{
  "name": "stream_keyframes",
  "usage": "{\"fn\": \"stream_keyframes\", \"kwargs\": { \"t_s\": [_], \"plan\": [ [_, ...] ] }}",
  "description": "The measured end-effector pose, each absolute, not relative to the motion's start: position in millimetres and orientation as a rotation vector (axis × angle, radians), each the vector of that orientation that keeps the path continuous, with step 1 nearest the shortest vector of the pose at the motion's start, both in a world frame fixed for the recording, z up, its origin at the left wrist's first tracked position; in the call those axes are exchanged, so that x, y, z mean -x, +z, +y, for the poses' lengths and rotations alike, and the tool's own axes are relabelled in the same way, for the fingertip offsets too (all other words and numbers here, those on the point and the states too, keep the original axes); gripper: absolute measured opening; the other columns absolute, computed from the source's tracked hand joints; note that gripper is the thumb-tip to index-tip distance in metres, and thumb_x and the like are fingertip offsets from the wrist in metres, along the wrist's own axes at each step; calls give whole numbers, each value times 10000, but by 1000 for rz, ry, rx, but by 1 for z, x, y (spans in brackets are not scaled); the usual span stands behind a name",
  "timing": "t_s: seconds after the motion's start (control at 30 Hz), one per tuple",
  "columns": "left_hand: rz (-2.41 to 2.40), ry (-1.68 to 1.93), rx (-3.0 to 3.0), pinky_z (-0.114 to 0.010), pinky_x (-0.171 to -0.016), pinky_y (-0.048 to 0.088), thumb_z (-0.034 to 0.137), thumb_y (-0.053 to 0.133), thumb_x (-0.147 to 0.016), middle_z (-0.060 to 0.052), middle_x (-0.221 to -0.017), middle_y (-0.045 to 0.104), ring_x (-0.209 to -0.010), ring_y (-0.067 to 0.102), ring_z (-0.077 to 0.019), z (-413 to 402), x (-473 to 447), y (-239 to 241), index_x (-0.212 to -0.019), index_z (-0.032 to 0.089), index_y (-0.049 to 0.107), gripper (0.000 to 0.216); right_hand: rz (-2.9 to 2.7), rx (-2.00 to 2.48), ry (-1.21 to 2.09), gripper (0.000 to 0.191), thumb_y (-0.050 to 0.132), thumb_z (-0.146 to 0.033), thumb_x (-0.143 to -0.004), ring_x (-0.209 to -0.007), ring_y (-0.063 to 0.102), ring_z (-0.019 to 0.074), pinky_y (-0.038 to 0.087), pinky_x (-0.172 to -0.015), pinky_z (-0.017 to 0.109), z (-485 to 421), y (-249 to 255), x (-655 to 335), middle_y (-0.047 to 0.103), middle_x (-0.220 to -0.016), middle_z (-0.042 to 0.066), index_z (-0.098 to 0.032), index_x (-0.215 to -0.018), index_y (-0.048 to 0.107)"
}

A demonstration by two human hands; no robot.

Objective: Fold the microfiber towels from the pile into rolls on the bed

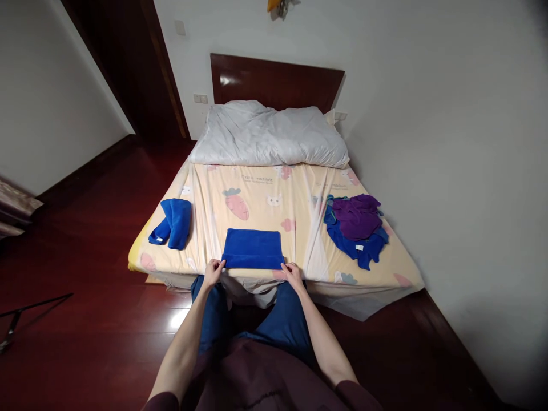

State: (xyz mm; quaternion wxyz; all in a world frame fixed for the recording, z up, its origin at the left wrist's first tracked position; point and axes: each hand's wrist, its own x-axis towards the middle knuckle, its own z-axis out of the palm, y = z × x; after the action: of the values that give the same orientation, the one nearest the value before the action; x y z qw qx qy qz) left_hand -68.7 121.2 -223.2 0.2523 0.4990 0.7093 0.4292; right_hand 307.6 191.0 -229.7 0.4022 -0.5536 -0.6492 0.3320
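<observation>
A blue towel (252, 244) lies flat near the front edge of the bed, with a strip along its near side folded over. My left hand (213, 273) pinches the near left corner of that strip. At the near right corner, my right hand (292, 275) grips the same towel between thumb and fingers. To the left rests a folded blue towel (176, 222) with a small white label. On the right sits a loose heap of cloths, a purple cloth (358, 216) on top of a blue cloth (349, 241) with a white label.
The bed (205, 200) has a cream sheet printed with carrots and cats. A white quilt (274, 137) is bundled against the dark wooden headboard (274, 80). A wall (449, 142) stands close on the right. Dark red flooring (98, 240) and a thin black stand (25, 311) are at left.
</observation>
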Motion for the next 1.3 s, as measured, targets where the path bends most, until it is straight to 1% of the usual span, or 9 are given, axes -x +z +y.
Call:
{"fn": "stream_keyframes", "kwargs": {
  "t_s": [0.17,0.4,0.5,0.63,0.73,0.83,1.07,1.17,1.3],
  "plan": [
    [1976,1151,-1322,-298,-705,483,625,542,-826,-28,-712,588,-693,569,-174,122,67,-221,-649,194,624,473,-1607,1418,851,507,559,-672,-822,-700,556,198,462,-691,307,191,-229,-307,578,-664,33,-209,-634,646],
    [2029,1132,-1305,-307,-709,482,579,582,-802,-27,-695,599,-689,577,-179,127,63,-217,-648,193,637,419,-1545,1414,856,416,626,-596,-779,-689,567,196,473,-694,309,192,-230,-308,604,-665,33,-203,-647,671],
    [2081,1172,-1268,-337,-735,506,560,575,-818,-48,-803,625,-723,589,-192,124,57,-211,-840,180,652,389,-1465,1436,828,377,556,-528,-826,-772,610,211,492,-731,318,189,-228,-309,669,-791,64,-184,-830,710],
    [2061,1224,-1550,-424,-966,487,452,546,-892,-130,-1199,603,-1099,590,-259,106,52,-190,-1200,180,571,412,-1298,1498,702,385,459,-398,-887,-886,637,224,509,-796,348,174,-217,-314,698,-1013,111,-166,-1114,666],
    [1844,999,-1940,-469,-1136,368,321,514,-925,-119,-1402,530,-1340,459,-269,97,50,-175,-1313,216,533,403,-1498,1427,608,378,495,-312,-892,-1071,616,249,479,-963,415,161,-200,-313,667,-1196,118,-201,-1224,637],
    [1699,782,-2126,-496,-1182,317,226,490,-913,-107,-1506,457,-1435,359,-271,105,45,-173,-1389,202,495,476,-1828,1291,567,433,498,-242,-906,-1272,524,254,380,-1115,457,158,-185,-303,607,-1344,93,-243,-1327,595],
    [1708,584,-2140,-528,-1197,262,37,469,-764,-129,-1521,446,-1465,312,-285,134,34,-197,-1397,182,517,651,-2226,1213,529,583,494,-125,-857,-1412,402,259,305,-1168,514,173,-201,-274,487,-1493,39,-270,-1422,518],
    [1719,592,-2133,-516,-1198,256,22,414,-781,-138,-1514,454,-1458,326,-274,139,34,-202,-1405,178,513,651,-2233,1277,500,621,507,-90,-821,-1423,384,281,272,-1173,542,181,-214,-268,476,-1499,67,-233,-1425,514],
    [1795,609,-2131,-531,-1198,254,18,367,-827,-155,-1496,474,-1445,352,-279,142,35,-203,-1413,174,508,623,-2208,1351,492,636,529,-39,-773,-1395,417,304,309,-1138,545,191,-219,-266,518,-1461,99,-206,-1386,556]
  ]
}}
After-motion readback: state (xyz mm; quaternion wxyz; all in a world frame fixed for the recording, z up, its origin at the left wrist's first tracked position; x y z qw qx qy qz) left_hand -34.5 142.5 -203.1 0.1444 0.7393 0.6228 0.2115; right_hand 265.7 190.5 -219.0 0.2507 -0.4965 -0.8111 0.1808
